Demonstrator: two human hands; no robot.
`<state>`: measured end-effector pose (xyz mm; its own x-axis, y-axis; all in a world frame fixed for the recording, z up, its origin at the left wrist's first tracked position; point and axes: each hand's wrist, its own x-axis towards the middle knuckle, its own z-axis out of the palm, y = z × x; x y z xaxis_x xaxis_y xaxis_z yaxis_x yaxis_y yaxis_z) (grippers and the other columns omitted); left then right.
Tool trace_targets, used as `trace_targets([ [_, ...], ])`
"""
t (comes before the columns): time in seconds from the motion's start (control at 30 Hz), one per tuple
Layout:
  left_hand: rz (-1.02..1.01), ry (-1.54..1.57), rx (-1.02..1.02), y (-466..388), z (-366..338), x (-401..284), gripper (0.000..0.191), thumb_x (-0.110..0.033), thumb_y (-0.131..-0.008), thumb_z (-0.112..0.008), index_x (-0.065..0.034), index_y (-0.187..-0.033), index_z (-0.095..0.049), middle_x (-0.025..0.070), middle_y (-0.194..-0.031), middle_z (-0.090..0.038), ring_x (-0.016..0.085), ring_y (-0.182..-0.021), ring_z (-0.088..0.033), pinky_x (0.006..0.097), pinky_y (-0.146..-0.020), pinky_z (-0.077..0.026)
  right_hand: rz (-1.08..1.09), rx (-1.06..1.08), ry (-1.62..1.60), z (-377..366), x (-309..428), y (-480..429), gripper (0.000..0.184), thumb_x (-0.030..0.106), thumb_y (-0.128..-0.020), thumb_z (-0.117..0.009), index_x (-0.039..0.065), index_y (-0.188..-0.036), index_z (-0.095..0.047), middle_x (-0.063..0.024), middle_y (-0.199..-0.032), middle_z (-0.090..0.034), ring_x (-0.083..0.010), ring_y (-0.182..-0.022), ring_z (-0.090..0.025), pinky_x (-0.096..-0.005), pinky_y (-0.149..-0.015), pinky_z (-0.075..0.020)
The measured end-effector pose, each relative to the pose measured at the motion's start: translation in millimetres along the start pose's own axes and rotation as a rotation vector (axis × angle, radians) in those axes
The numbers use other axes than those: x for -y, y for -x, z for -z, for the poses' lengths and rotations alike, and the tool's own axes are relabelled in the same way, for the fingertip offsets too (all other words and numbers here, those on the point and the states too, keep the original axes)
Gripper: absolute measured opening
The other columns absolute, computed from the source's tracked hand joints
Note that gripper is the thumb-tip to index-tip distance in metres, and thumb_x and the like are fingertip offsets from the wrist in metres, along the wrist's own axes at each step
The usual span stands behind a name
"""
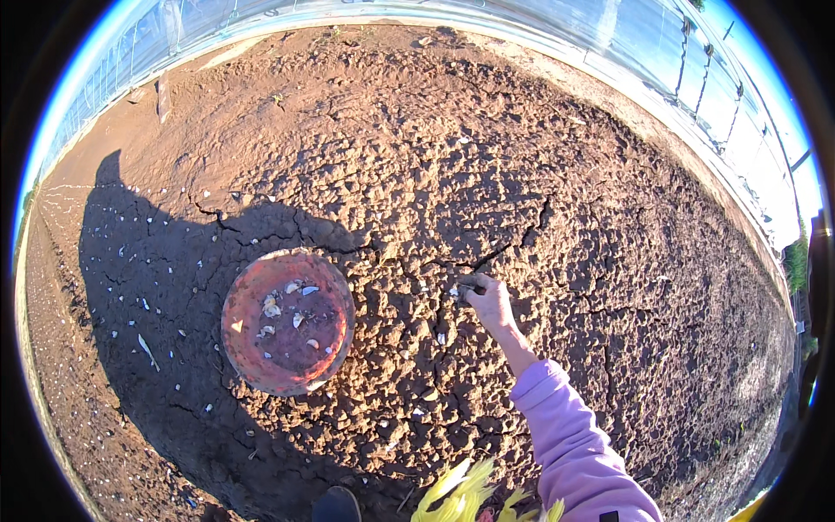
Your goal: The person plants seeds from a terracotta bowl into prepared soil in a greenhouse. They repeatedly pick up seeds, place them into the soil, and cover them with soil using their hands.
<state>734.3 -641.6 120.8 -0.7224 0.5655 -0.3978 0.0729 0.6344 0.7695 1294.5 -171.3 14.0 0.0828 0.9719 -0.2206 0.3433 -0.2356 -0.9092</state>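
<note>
My right hand (490, 303), in a lilac sleeve (577, 434), reaches down to the cracked brown soil (620, 261). Its fingertips are bent together right beside a small white fragment (455, 291); whether they grip anything is hidden by shadow. Another pale fragment (441, 338) lies on the ground just below. To the left of the hand stands a round reddish bucket (233, 339), worn and dirty. Several white and cream broken pieces (271, 307) and dark crumbs lie inside it. My left hand is out of view.
Many white bits dot the shaded soil on the left, among them a long pale sliver (148, 352). Yellow fringe-like strands (460, 489) and a dark shoe tip (336, 506) show at the bottom. A plastic-sheeted greenhouse wall (522, 23) curves along the far side.
</note>
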Motion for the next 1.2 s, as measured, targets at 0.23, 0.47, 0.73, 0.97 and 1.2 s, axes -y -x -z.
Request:
trace_targets([
  [0.23, -0.033, 0.017, 0.035, -15.0, 12.8, 25.8, 0.034, -0.019, -0.098, -0.060, -0.0025, -0.127, -0.057, 0.0073, -0.103, -0.067, 0.012, -0.084, -0.064, 0.0240, -0.064, -0.050, 0.109, -0.170, 0.519, 54.4, -90.1, 0.2, 0.021, 0.008, -0.084, -0.065, 0.001, -0.103, -0.068, -0.0187, -0.084, -0.070, -0.0335, -0.078, -0.068, -0.0395, -0.072, -0.0540],
  [0.47, -0.090, 0.055, 0.085, -25.7, 32.3, 54.5, 0.031, -0.016, -0.097, -0.060, -0.0031, -0.126, -0.058, 0.0075, -0.100, -0.068, 0.012, -0.081, -0.065, 0.0232, -0.060, -0.050, 0.094, -0.124, 0.639, 36.8, -74.4, -8.9, 0.028, 0.022, -0.090, -0.059, 0.002, -0.109, -0.060, -0.0220, -0.095, -0.067, -0.0366, -0.090, -0.065, -0.0452, -0.079, -0.0505],
  [0.73, -0.313, -0.091, -0.060, 42.0, -25.6, -17.0, 0.031, -0.013, -0.097, -0.059, -0.0016, -0.126, -0.057, 0.0087, -0.100, -0.069, 0.012, -0.078, -0.065, 0.0212, -0.057, -0.047, -0.190, -0.105, 0.502, 30.1, -93.9, -25.5, 0.047, 0.047, -0.099, -0.045, 0.008, -0.117, -0.063, -0.0213, -0.112, -0.067, -0.0379, -0.104, -0.064, -0.0426, -0.087, -0.0500],
  [0.97, -0.184, -0.044, -0.065, 35.9, -22.8, -15.5, 0.030, -0.012, -0.098, -0.059, -0.0015, -0.126, -0.057, 0.0096, -0.100, -0.069, 0.011, -0.080, -0.065, 0.0216, -0.058, -0.047, -0.091, -0.006, 0.682, 31.9, -93.6, -35.6, 0.049, 0.043, -0.100, -0.042, 0.001, -0.116, -0.061, -0.0250, -0.113, -0.065, -0.0409, -0.109, -0.060, -0.0423, -0.094, -0.0455],
  [1.2, -0.015, 0.042, 0.001, 23.8, 1.2, -3.7, 0.028, -0.012, -0.098, -0.059, -0.0016, -0.124, -0.059, 0.0076, -0.104, -0.071, 0.011, -0.086, -0.064, 0.0237, -0.063, -0.048, -0.131, 0.186, 1.125, 13.6, -35.1, -24.7, 0.039, 0.031, -0.100, -0.046, 0.002, -0.121, -0.060, -0.0241, -0.121, -0.062, -0.0388, -0.109, -0.063, -0.0442, -0.091, -0.0493],
])
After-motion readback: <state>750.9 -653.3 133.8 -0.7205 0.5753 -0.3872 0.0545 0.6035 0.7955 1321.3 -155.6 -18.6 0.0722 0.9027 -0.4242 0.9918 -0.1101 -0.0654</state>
